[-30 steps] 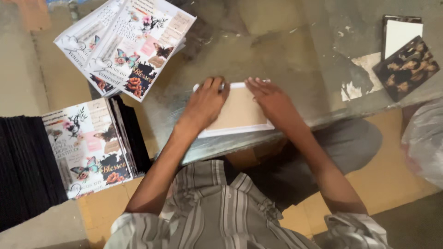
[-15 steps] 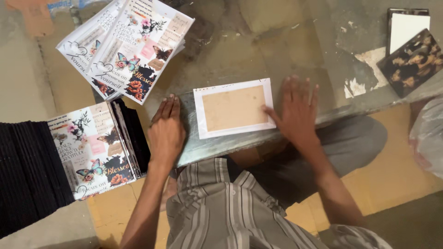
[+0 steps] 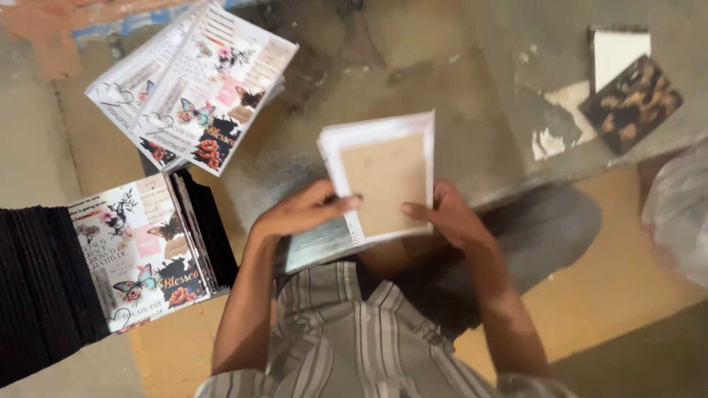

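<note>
**A:** Seen from the head camera: a person in a striped shirt (image 3: 346, 346) lifts a small white-bordered booklet (image 3: 383, 180) with a plain brown centre panel, holding it up off the glass tabletop (image 3: 457, 88). What are the hands doing?

**B:** The left hand (image 3: 302, 214) closes on the booklet's left edge, its fingertips (image 3: 346, 200) laid on the face near the lower corner. The right hand (image 3: 446, 214) grips the lower right edge, thumb on the front and fingers behind (those fingers are hidden by the booklet).

**A:** Is it one sheet or several?

**B:** The left and top edges appear layered, so probably a stack or a bound pad, though motion blur makes that hard to confirm.

**A:** And around it?

**B:** To the upper left, a fanned pile of printed covers (image 3: 195, 85) with butterflies and flowers lies on the table. Lower left, a matching cover (image 3: 140, 247) tops a row of black-spined notebooks (image 3: 37, 291). At the upper right, a leopard-patterned pad (image 3: 630, 103) overlaps a white-paged notepad (image 3: 619, 55). A clear plastic bag (image 3: 678, 214) sits at the right edge, over the yellow floor (image 3: 619, 287).
</note>
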